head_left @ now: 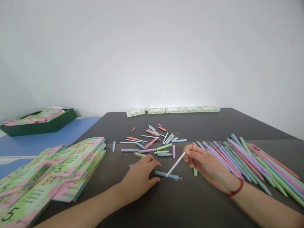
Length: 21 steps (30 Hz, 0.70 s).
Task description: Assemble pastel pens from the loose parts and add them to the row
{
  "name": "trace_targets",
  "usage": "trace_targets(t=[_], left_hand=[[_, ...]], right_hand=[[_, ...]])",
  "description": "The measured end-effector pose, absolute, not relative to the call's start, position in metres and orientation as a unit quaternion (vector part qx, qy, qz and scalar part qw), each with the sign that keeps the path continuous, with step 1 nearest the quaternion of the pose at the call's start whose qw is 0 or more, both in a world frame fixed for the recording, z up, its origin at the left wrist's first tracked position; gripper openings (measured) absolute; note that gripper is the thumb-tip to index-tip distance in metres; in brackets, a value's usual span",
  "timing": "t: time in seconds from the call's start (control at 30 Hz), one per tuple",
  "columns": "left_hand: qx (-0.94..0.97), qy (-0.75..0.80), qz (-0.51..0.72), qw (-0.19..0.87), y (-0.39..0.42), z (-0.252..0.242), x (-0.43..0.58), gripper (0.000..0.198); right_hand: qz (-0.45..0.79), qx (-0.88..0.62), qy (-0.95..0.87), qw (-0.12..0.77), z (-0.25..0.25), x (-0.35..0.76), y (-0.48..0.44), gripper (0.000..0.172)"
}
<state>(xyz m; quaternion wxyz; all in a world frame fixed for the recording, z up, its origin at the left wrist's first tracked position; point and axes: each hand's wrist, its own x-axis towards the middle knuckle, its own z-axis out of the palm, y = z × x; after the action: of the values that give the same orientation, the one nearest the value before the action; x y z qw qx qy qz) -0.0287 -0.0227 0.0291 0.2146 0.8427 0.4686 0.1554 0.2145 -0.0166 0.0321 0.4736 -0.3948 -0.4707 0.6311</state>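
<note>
My right hand (pixel 202 164) pinches a slim white pen refill (pixel 175 164) near its upper end. The refill slants down to the left, its lower end at a blue pen barrel (pixel 165 174) lying on the dark table. Whether the two touch I cannot tell. Just left of that barrel rests my left hand (pixel 141 175), thumb and forefinger apart with nothing between them. Beyond my hands lie loose pen parts: a purple barrel (pixel 147 150), a green barrel (pixel 164 147), a pink grip piece (pixel 174 151) and several white refills. A small green piece (pixel 195 171) is partly hidden by my right hand.
Many pastel pens (pixel 242 160) lie in a heap on the right. Printed packets (pixel 62 167) are stacked on the left. Several flat boxes (pixel 174 109) line the table's far edge. A dark green tray (pixel 59 121) of packets stands on a blue surface (pixel 86 125).
</note>
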Motion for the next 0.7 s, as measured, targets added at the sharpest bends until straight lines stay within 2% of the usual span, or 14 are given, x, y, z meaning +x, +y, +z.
trace_targets(t=[0.13,0.27,0.53,0.63,0.7], left_hand=[[0.851,0.451,0.154,0.223,-0.019,0.027,-0.016,0.01],[0.844,0.451,0.164,0.241,-0.016,0.029,-0.018,0.009],[0.655,0.388,0.376,0.528,-0.028,0.043,-0.007,0.015],[0.63,0.348,0.375,0.584,-0.041,0.052,0.001,0.014],[0.667,0.345,0.341,0.565,-0.048,0.057,0.003,0.01]], right_hand=[[0.656,-0.41,-0.471,0.424,0.022,0.213,-0.034,0.013],[0.685,-0.397,-0.46,0.402,0.021,0.208,-0.041,0.014],[0.648,-0.343,-0.492,0.47,0.057,0.217,-0.043,0.012],[0.58,-0.354,-0.533,0.505,0.08,0.227,-0.049,0.014],[0.527,-0.368,-0.557,0.525,0.091,0.234,-0.053,0.014]])
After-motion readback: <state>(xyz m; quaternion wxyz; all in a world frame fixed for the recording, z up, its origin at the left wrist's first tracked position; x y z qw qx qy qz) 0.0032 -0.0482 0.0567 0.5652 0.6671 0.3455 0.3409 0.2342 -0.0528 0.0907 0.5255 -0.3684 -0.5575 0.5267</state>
